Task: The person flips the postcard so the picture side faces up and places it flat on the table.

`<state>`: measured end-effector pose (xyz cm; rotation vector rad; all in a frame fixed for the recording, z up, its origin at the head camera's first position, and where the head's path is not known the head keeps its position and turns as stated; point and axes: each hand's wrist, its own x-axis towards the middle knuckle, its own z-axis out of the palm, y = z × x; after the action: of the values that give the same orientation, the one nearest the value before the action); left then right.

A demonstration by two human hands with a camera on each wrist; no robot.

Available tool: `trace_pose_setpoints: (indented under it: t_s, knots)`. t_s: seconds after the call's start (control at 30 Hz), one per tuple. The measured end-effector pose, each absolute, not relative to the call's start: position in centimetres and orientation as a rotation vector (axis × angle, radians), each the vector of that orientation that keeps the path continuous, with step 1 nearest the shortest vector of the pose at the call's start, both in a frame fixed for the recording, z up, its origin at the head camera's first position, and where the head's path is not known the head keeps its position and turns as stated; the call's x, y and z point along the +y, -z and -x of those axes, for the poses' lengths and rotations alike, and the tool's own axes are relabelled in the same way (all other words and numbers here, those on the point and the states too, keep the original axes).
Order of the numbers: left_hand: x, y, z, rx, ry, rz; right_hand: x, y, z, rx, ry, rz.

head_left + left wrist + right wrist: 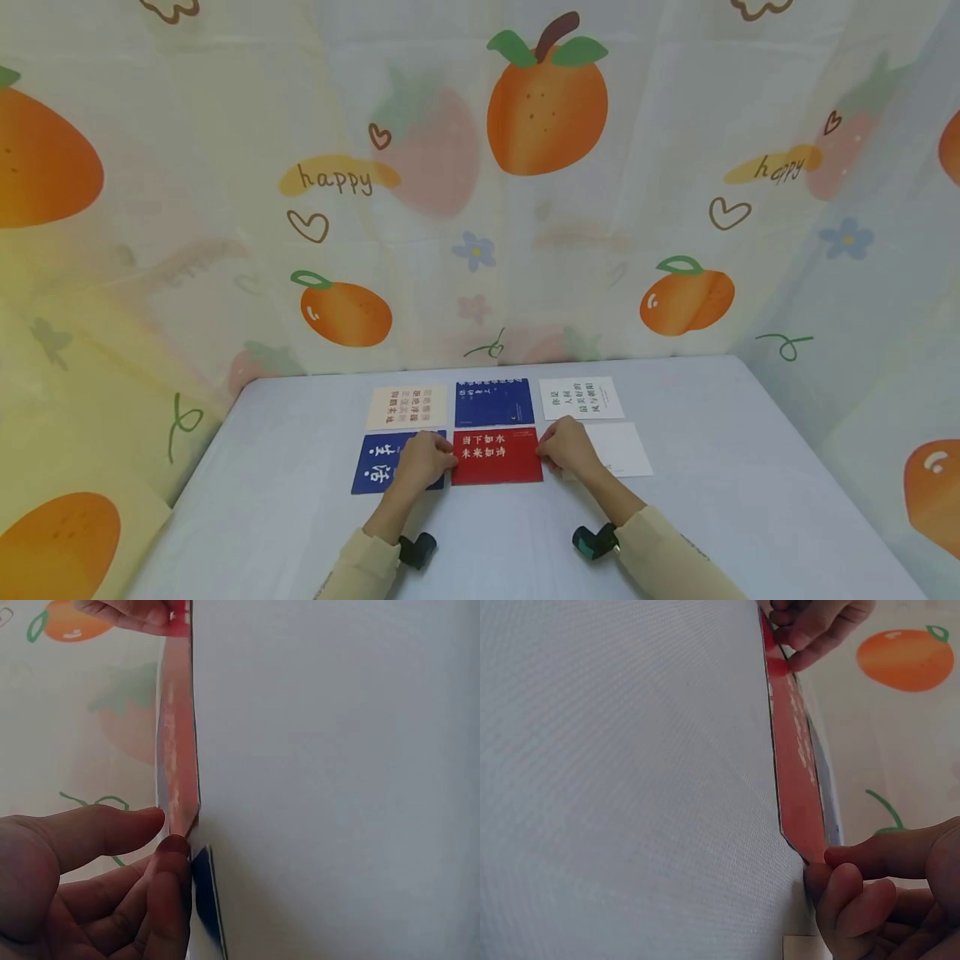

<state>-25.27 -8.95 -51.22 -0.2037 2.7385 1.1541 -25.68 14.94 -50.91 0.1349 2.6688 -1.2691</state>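
A red card (498,465) with white characters lies in the front row of cards, its left and right edges held between two hands. My left hand (424,457) pinches its left edge; in the left wrist view the thumb and fingertips (174,846) meet at the corner of the card. At the opposite edge my right hand (567,447) pinches it too, thumb above and fingers (821,879) at the rim. Beneath the left hand a blue card (372,468) with large white characters is partly hidden. Behind the right hand shows a white card (626,450), also partly covered.
Along the back row lie a cream card (405,408), a dark blue card (493,407) and a white card with dark characters (583,398). A white cloth covers the table (262,500). Fruit-printed curtains (525,250) stand behind and at both sides.
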Motion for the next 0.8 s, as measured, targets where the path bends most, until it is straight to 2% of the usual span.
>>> trace_pose_setpoints:
  t_s: [0.23, 0.47, 0.8]
  knots:
    - [-8.8, 50.9, 25.0, 2.75, -1.156, 0.178, 15.5, 50.9, 25.6, 2.665, 1.285, -0.139]
    - [-8.4, 50.0, 24.9, 2.661, -1.354, 0.091, 17.1, 49.8, 25.6, 2.667, 1.332, -0.17]
    - [-6.3, 49.5, 24.4, 2.581, -1.564, 0.12, 20.1, 48.5, 25.3, 2.641, 1.41, -0.239]
